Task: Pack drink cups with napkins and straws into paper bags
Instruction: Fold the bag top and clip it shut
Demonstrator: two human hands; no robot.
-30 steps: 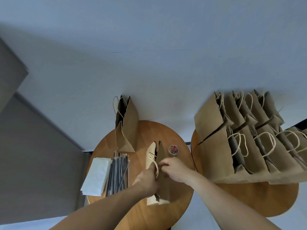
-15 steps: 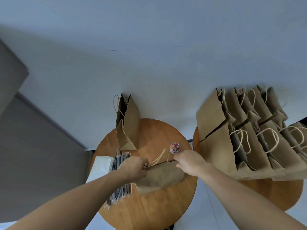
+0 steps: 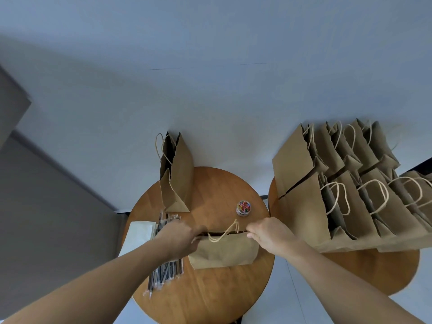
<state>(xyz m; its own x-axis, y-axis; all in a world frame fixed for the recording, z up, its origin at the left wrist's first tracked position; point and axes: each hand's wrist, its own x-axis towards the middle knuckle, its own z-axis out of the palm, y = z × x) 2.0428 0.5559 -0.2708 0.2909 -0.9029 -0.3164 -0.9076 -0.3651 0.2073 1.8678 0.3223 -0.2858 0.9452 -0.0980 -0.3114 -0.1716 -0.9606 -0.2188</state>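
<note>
A brown paper bag (image 3: 224, 252) stands on the round wooden table (image 3: 210, 293) in front of me, its mouth slightly parted and its twine handles up. My left hand (image 3: 180, 239) grips the left end of the bag's top edge. My right hand (image 3: 268, 235) pinches the right end of that edge. A bundle of wrapped dark straws (image 3: 164, 260) lies left of the bag, partly under my left hand. A stack of white napkins (image 3: 138, 237) lies further left. No drink cup is visible.
Another open paper bag (image 3: 176, 174) stands at the table's far edge against the wall. A small clear jar of coloured clips (image 3: 243, 207) sits behind the held bag. Several handled paper bags (image 3: 350, 190) crowd a second round table (image 3: 374, 270) on the right.
The bag went from narrow and on end between my hands to broadside, and my hands have spread apart to its two top corners. Its mouth has parted slightly.
</note>
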